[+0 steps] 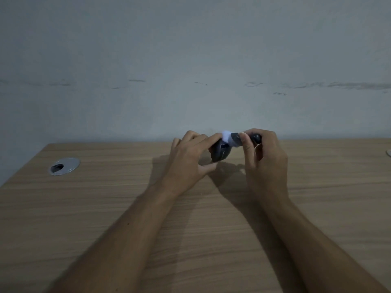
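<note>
Both my hands are raised over the far middle of a wooden desk. My left hand holds a small dark rounded object with faint lettering on it, fingers curled over its top. My right hand pinches another dark piece between thumb and fingers. A small white bit shows between the two dark parts. I cannot tell whether the dark parts are joined. The hands hide much of both pieces.
A round metal cable grommet sits in the desk at the far left. A pale wall rises right behind the desk's back edge. A sliver of a pale round thing shows at the right edge.
</note>
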`<state>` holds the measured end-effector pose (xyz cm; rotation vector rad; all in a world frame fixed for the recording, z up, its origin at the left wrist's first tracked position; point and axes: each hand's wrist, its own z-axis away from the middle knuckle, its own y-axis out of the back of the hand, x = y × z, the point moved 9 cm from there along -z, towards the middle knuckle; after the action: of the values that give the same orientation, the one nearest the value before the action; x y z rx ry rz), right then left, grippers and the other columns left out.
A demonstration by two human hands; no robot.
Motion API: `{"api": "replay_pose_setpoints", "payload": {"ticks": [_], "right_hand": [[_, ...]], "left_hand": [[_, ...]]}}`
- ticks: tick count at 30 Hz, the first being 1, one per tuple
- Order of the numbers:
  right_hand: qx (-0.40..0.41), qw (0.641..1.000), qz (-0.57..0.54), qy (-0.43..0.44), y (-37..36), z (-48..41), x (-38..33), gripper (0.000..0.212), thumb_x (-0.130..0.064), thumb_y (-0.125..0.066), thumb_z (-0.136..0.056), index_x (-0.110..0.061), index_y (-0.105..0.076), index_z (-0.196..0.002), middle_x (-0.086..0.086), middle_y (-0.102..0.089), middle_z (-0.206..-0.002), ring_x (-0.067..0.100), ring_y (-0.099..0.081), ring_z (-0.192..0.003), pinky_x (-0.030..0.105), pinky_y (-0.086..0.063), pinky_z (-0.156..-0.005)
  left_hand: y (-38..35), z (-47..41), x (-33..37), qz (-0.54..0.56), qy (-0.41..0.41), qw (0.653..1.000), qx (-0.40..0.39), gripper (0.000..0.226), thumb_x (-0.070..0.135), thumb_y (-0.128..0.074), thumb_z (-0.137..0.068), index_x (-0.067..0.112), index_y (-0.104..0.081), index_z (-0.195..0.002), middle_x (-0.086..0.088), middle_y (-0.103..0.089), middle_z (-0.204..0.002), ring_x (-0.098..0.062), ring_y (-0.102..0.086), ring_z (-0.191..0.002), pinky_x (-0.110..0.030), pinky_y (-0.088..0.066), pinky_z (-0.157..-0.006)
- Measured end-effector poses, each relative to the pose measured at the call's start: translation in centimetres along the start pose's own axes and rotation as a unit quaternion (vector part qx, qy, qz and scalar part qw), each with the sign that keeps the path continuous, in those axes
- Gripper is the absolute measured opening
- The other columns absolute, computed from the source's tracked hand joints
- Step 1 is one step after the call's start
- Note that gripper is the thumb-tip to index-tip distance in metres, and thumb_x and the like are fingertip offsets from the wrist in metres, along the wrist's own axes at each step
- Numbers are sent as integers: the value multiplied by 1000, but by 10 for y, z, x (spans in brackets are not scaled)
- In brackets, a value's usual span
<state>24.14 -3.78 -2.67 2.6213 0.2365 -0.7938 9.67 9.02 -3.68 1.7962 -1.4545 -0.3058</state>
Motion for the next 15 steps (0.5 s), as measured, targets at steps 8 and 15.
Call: {"api": "replay_pose_setpoints", "payload": {"ticks": [8,15], "right_hand": [[-13,1000,-2,18,1,6,-7,18,-26,-65,-110,-9,-70,-111,-5,-68,-96,-7,-59,-78,7,-41,-72],[27,996,-5,-86,11,1,27,20,-34,-67,-109,-16,-75,-112,-4,-72,-100,0,-61,-78,20,-50,-74]], "left_hand": [[2,-2,-5,-5,11,1000,-3,70,41,-80,-82,34,-60,-149,19,-74,-117,-14,-56,-110,-39,-40,-86],[6,1,0,15,16,1000,-5,71,38,-86,-81,43,-60,-146,24,-69,-110,-11,-56,-106,-43,-44,-93]]}}
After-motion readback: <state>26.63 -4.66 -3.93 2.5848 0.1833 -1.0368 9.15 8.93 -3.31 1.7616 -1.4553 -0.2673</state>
